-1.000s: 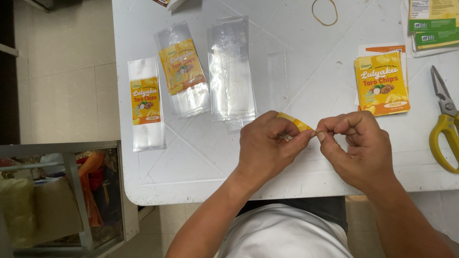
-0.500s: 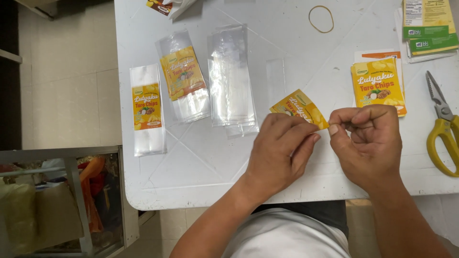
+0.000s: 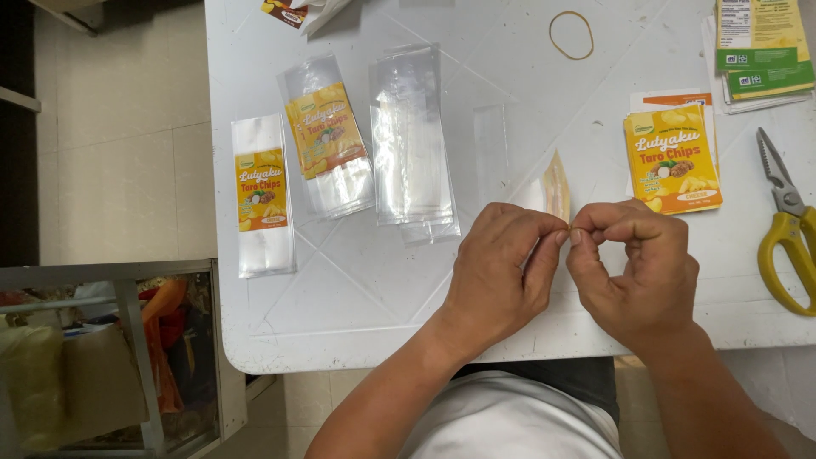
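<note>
— Hands?

— Left hand [image 3: 501,272] and right hand [image 3: 637,272] side by side over the near edge of the white bench [image 3: 357,280]. Thumb and forefinger tips of both drawn narrow, nearly meeting, pinching the lower end of a small sticker [image 3: 558,189]. Other fingers curled in.

— The sticker itself?

— Yellow-orange, seen almost edge-on, standing upright from the fingertips, lifted off the bench. Cannot tell whether a backing sheet is attached.

— Around the hands?

— Just right of the sticker, beyond the right hand: a stack of printed yellow labels [image 3: 673,160], lying flat, picture side up. Further right, yellow-handled scissors [image 3: 786,229] near the bench edge, blades pointing away. At the far right corner, green-and-yellow leaflets [image 3: 763,47] in a pile.

— And leftward?

— A stack of clear plastic pouches [image 3: 414,140], unlabelled, just beyond the left hand. Beside it, a clear pouch with a label stuck on [image 3: 327,136], slightly tilted. Further left, a second labelled pouch [image 3: 263,195], near the bench's left edge, well apart from the hands.

— Anything else on top?

— A tan rubber band [image 3: 571,35] at the far side, lying alone. At the far edge, part of another packet [image 3: 293,12], mostly cut off.

— Off the bench?

— Tiled floor [image 3: 119,170] to the left; a metal rack [image 3: 127,340] with bags at lower left.
</note>
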